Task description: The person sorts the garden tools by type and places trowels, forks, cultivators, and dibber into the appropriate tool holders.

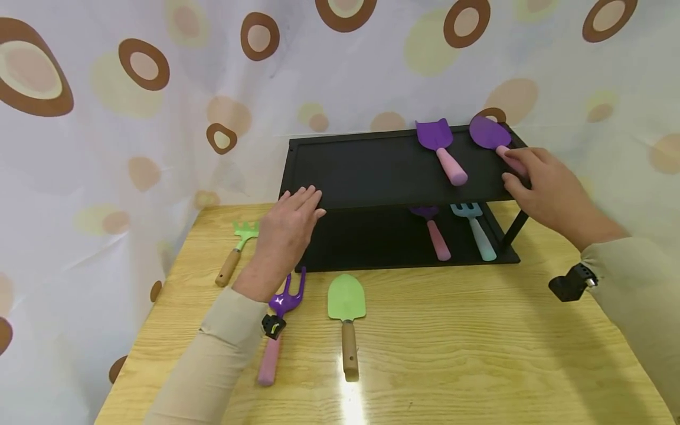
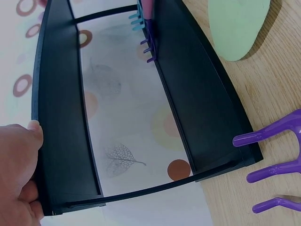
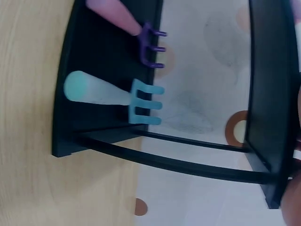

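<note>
My left hand (image 1: 287, 230) rests with straight fingers on the front left corner of the black two-tier rack's top shelf (image 1: 366, 171). At the rack's right end, my right hand (image 1: 552, 186) has its fingers and thumb about the pink handle of a purple round-bladed trowel (image 1: 489, 133), which lies on the top shelf. Left of that trowel lies a purple shovel (image 1: 435, 136) with a pink handle. Below, on the bottom shelf, are a purple hand fork (image 1: 438, 241) with a pink handle and a light blue fork (image 3: 146, 103), side by side.
On the wooden table (image 1: 451, 342) lie a green trowel (image 1: 346, 298), a purple fork (image 1: 285, 302) partly behind the left sleeve, and a green rake (image 1: 245, 231) with a wooden handle. A patterned cloth (image 1: 345, 71) hangs behind the rack.
</note>
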{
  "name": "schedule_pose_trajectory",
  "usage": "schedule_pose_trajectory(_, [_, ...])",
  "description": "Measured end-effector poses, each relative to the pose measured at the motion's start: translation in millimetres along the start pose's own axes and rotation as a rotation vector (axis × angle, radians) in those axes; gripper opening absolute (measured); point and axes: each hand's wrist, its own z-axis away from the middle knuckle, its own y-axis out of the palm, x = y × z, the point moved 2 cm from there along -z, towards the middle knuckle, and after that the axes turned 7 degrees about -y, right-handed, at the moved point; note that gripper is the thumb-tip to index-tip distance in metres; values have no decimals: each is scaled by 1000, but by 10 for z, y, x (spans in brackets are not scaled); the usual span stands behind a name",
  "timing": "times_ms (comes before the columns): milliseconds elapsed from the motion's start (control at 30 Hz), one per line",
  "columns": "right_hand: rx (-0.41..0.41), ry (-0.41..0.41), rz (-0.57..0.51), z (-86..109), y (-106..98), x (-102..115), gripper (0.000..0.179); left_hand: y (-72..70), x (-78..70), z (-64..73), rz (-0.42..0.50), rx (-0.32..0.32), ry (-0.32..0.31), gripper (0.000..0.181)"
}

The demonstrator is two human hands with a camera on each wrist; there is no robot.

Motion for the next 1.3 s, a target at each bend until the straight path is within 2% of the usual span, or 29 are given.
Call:
schedule_pose_trajectory(267, [-180, -65, 105, 79, 154, 68, 44, -26, 28, 37, -10, 1, -3, 40])
schedule_pose_trajectory(500, [-294, -45, 196, 101, 216, 57, 38, -23, 31, 49, 19, -28, 11, 40])
schedule_pose_trajectory(667, [-334, -32, 214, 96, 259, 54, 39, -39, 35, 69, 29, 40, -19, 42])
schedule_pose_trajectory(800, [-358, -27, 222, 100, 280, 47, 39, -72, 35, 79, 92, 117, -42, 45])
schedule_pose_trajectory(867, [-371, -27, 229, 107, 291, 41, 39, -93, 31, 87, 140, 133, -47, 45])
schedule_pose_trajectory(967, [-380, -30, 231, 109, 300, 39, 40, -110, 25, 121, 209, 109, -50, 43])
schedule_pose_trajectory(1067, [-370, -26, 233, 99, 301, 40, 41, -114, 10, 188, 265, 51, -42, 40])
schedule_pose_trajectory(1300, [-328, 9, 239, 103, 288, 26, 42, -123, -94, 433, 375, -73, 5, 36])
